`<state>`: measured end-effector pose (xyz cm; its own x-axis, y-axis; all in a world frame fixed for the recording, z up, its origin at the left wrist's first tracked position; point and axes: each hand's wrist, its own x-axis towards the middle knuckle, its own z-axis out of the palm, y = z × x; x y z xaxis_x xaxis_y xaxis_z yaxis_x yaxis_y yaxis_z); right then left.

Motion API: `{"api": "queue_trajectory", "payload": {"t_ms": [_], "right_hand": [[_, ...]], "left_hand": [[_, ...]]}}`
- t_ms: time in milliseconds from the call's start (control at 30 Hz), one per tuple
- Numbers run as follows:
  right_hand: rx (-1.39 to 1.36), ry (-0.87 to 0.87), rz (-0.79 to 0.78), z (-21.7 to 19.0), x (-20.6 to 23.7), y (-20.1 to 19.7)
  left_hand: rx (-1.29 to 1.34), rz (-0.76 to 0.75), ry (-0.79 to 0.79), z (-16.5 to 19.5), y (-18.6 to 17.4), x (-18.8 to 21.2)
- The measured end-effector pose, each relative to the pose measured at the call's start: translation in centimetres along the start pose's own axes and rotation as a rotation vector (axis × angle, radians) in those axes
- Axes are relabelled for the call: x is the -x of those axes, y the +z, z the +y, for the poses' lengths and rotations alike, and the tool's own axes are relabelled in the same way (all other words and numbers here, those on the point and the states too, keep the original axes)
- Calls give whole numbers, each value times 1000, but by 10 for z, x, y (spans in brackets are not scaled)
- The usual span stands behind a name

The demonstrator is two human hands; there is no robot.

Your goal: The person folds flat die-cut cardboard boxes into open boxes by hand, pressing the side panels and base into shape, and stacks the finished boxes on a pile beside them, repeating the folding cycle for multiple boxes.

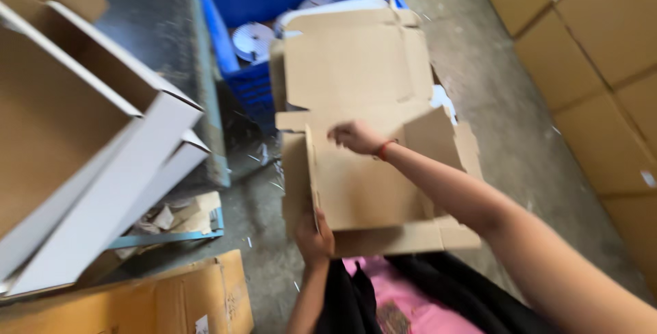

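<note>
A stack of folded boxes [82, 142] fills the left. At centre, a flat cardboard box [363, 135] hangs over the floor. The right hand [356, 137] presses a flap; the left hand [315, 238] grips the near edge.

Brown die-cut cardboard box blank [356, 115], partly folded, flaps raised, held over lap
</note>
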<state>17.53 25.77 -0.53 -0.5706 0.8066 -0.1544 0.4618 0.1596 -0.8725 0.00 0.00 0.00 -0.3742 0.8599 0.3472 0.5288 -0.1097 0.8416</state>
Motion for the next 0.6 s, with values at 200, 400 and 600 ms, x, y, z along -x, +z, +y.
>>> {"api": "queue_trajectory", "payload": {"t_ms": [200,400,600], "right_hand": [[10,236,9,-99,-131,18],[-24,230,-74,-94,-116,-6],[209,-3,15,-104,-138,28]], "left_hand": [[1,66,56,-5,-2,-28],[5,71,-5,-8,0,0],[-71,73,-55,-19,11,9]]}}
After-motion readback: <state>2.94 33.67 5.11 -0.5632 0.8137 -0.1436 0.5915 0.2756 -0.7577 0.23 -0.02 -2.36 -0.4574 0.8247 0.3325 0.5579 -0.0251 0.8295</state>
